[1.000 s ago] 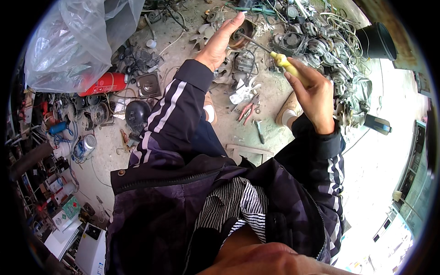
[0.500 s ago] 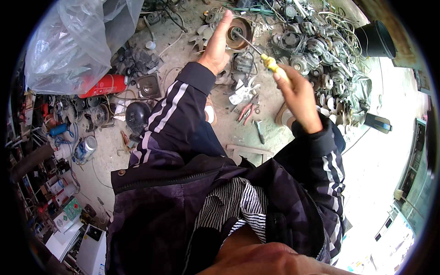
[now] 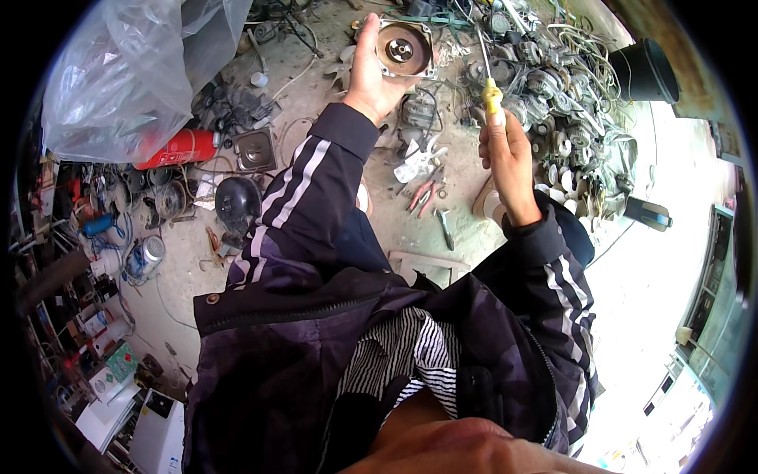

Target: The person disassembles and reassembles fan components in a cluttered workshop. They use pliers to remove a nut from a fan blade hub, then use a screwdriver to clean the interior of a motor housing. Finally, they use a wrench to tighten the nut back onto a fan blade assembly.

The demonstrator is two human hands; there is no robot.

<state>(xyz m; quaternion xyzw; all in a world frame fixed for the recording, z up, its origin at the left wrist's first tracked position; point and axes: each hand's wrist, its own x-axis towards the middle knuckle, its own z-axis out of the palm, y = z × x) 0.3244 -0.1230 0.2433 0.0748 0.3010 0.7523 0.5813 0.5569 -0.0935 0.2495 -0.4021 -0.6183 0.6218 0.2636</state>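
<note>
My left hand [image 3: 368, 73] is raised in front of me and grips a square metal motor part [image 3: 404, 49] with a round brown centre. My right hand [image 3: 505, 152] holds a screwdriver [image 3: 489, 83] by its yellow handle, the thin shaft pointing up and away, its tip apart from the motor part and to its right. Both arms wear dark sleeves with white stripes.
On the dusty concrete floor lie red-handled pliers [image 3: 423, 195], a white fan blade [image 3: 417, 164], a red cylinder [image 3: 180, 148], and a heap of small motors and wires [image 3: 562, 95]. A large clear plastic bag [image 3: 126, 71] fills the upper left. A black bucket [image 3: 649, 71] stands at upper right.
The screwdriver tip was at the motor part's centre; my right hand has drawn it away to the right and turned it upright. My left hand lifted the part slightly.
</note>
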